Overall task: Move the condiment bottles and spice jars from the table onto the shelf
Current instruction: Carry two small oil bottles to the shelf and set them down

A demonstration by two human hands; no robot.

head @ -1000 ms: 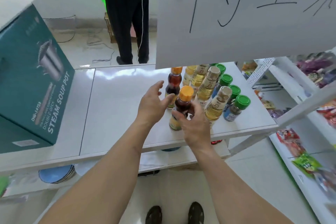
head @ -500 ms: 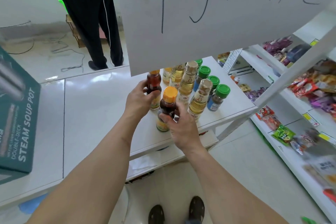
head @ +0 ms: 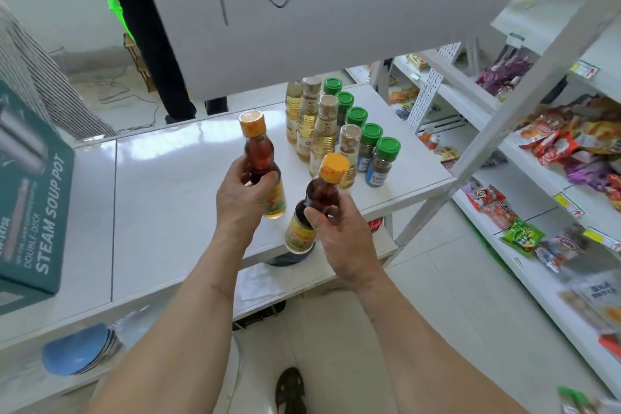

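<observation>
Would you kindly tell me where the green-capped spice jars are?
The green-capped spice jars stand in a row on the white table, right of the pale oil bottles.

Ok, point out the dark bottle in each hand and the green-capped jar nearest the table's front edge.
Left hand's dark bottle [head: 252, 124], head view: on its orange cap.
Right hand's dark bottle [head: 333, 168], head view: on its orange cap.
Nearest green-capped jar [head: 388, 147], head view: on its green lid.

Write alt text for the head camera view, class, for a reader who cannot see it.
Each hand holds a dark bottle with an orange cap above a white table: the left hand grips one bottle, the right hand the other. Behind stand pale oil bottles and green-capped spice jars; snack shelves fill the right.
</observation>
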